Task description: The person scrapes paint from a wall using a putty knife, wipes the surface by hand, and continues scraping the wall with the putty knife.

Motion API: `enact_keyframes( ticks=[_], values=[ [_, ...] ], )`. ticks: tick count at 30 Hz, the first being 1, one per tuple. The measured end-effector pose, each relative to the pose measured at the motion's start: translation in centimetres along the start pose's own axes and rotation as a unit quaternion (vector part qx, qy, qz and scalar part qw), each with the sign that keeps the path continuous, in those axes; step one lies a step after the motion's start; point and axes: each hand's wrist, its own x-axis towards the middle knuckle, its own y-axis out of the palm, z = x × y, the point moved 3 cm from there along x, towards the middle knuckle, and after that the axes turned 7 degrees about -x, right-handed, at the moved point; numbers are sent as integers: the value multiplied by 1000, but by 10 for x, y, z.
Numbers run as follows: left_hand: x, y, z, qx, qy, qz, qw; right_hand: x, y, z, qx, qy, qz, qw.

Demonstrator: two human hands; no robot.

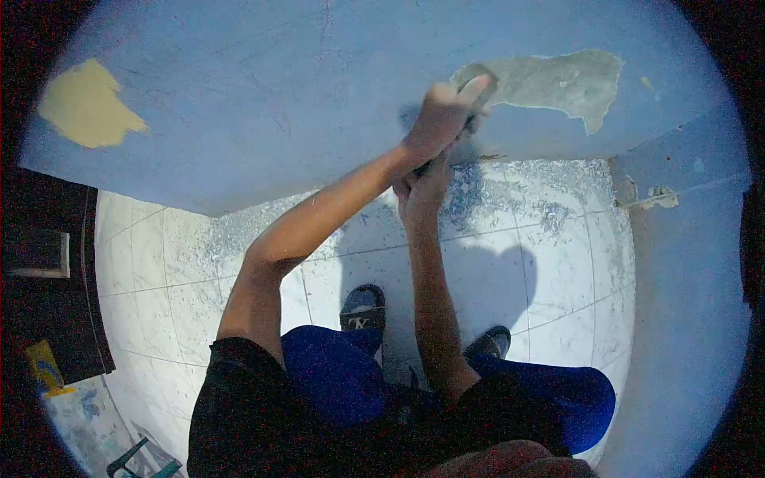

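Both my hands are on what looks like a paint scraper (486,76), blurred by motion, against the blue wall (271,95). My left hand (440,121) closes over its front part near the wall. Lower down, my right hand (424,190) wraps round its dark handle, which is mostly hidden by my fingers. The scraper meets the left end of a bare grey patch (558,86) with ragged paint edges.
Paint flakes (550,187) litter the white tiled floor (478,295) along the wall's foot. At the left are a cream patch (88,103) on the wall and a dark door-like panel (48,295). A side wall (685,263) stands right. A green-framed object (131,458) lies lower left.
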Motion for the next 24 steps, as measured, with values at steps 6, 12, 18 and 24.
enact_keyframes(
  ticks=[6, 12, 18, 24],
  values=[
    [-11, 0, 19, -9, -6, -9, 1000, -2, -19, -25, 1, -13, 46, 999],
    [-6, 2, 3, -22, -18, -25, 999, 17, -23, -31, -7, -38, 4, 999],
    [-1, 0, 0, 28, -15, -12, 999, 4, -7, 1, -37, 8, 0, 999],
    [3, 4, 15, 56, 48, -16, 997, 20, -34, -41, -41, -16, -68, 997]
  ],
)
